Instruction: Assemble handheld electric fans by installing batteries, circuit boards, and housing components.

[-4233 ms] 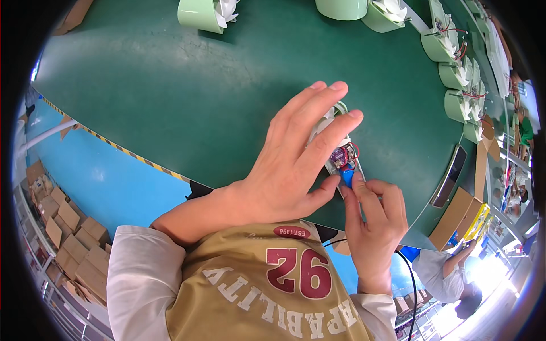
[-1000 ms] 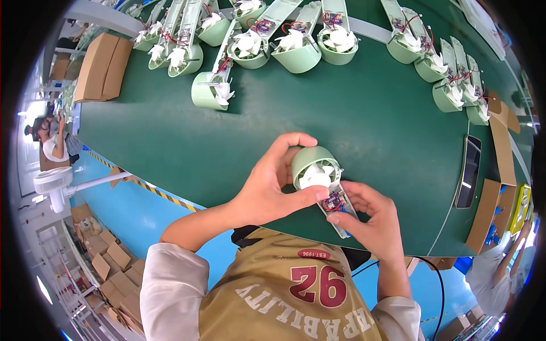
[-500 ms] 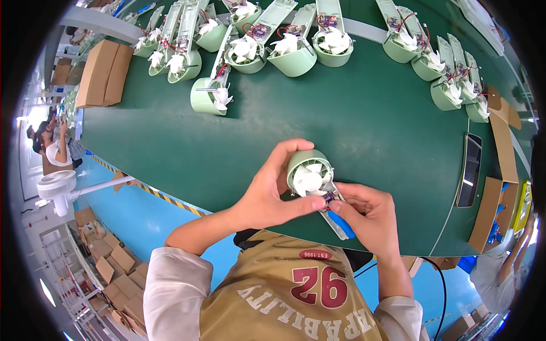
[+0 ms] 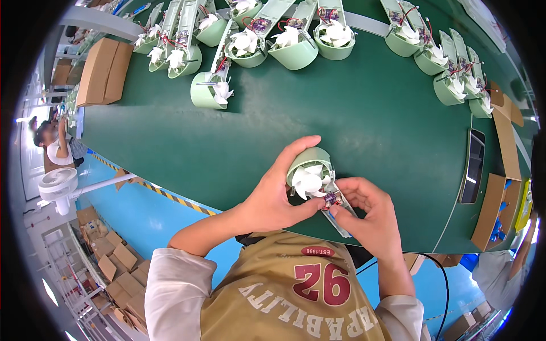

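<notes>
A half-open handheld fan with a light green round housing [image 4: 317, 157] and white blades [image 4: 307, 182] is held over the near table edge. My left hand [image 4: 273, 190] wraps the housing from the left, its thumb reaching to a small purple circuit board [image 4: 331, 199] at the top of the handle. My right hand [image 4: 369, 213] closes round the open handle [image 4: 343, 226], thumb tip beside the board. A small bit of blue shows by that thumb; the rest of it is hidden.
Several similar open fans [image 4: 296, 48] line the far side of the green table [image 4: 273, 113]; one fan [image 4: 210, 91] lies nearer. A brown carton [image 4: 105, 71] stands far left. At right are a phone [image 4: 472, 165] and an open box [image 4: 490, 210] with blue pieces.
The blue piece that lay along the handle under my right thumb is now mostly out of sight, leaving the handle's inside more exposed. Both hands stay on the fan.
</notes>
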The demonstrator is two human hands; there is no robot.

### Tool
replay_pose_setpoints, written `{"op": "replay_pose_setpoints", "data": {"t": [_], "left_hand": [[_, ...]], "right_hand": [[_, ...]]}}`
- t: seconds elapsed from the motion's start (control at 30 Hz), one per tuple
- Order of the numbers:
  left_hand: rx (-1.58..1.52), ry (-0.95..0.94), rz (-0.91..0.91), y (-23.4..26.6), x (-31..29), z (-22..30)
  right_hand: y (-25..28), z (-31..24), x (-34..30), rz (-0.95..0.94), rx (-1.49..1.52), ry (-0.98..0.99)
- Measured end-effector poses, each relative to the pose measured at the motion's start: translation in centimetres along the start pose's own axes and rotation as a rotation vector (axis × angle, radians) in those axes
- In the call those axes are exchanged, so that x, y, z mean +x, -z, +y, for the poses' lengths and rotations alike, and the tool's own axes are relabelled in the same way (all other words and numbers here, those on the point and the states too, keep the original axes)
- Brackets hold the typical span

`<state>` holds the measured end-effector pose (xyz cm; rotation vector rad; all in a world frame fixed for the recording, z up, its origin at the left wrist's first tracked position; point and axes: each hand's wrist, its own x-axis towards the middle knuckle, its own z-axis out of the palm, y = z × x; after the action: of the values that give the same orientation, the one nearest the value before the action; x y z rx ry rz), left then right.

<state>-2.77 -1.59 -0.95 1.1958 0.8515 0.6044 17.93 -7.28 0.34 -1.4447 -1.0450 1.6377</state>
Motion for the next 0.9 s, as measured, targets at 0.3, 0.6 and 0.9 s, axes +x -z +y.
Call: {"op": "replay_pose_setpoints", "data": {"t": [0.3,0.6,0.9], "left_hand": [[-0.030,-0.012,0.009,0.4,0.9,1.0],[0.134,-0.272,0.133,2.7,11.7,9.0],[-0.099,-0.259,0.398,13.1,38.2,16.6]], "right_hand": [[0.5,-0.7,0.1,-0.052,0.066,0.013],[1.8,0.5,0.2,0.309,0.104,0.546],[2.2,4.5,-0.7,0.628,-0.464,0.599]]}}
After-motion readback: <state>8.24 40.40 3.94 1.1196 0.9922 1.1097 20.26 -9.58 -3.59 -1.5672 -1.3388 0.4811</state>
